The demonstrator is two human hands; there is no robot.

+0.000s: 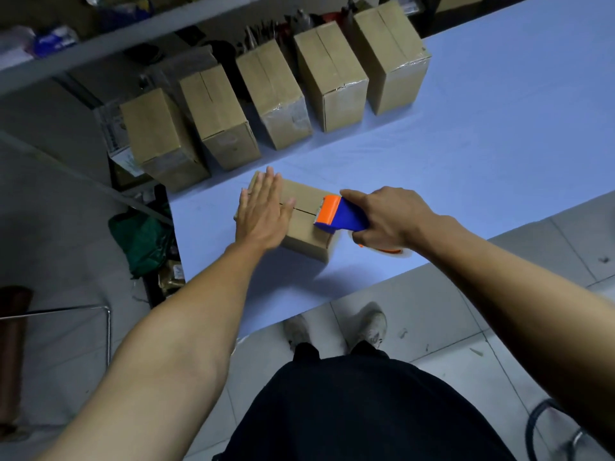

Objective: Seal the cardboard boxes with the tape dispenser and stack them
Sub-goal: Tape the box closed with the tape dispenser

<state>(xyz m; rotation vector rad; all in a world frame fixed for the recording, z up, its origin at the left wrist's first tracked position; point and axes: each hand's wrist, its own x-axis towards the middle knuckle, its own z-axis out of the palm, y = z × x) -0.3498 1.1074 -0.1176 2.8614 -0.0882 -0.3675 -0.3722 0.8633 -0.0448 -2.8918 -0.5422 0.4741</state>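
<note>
The long pale-blue flat table (466, 154) runs diagonally, its near edge crossing just ahead of the person's shoes and its left end dropping off beside a crumpled green cloth (139, 237) on the floor. To the right of the small brown cardboard box (306, 224) being worked on, the tabletop stretches bare toward the far right corner; the box itself sits near the table's left end, close to the near edge.

Beyond that box, along the table's far edge, stands a row of five taller brown cardboard boxes (273, 94), each upright, set side by side with narrow gaps between them, and each showing a seam line down its top. The leftmost of the row stands at the table's left corner. Shiny clear tape shows on some of their ends.

The small box lies flat, its two top flaps meeting in a dark centre seam that is not yet covered along the visible stretch.

The left hand (263, 214) lies flat on the left part of the box top, fingers straight and together, pressing down. The right hand (389, 217) is wrapped around the handle of the blue and orange plastic tape dispenser (339, 212), whose orange front end rests on the box's right top edge, over the seam.
</note>
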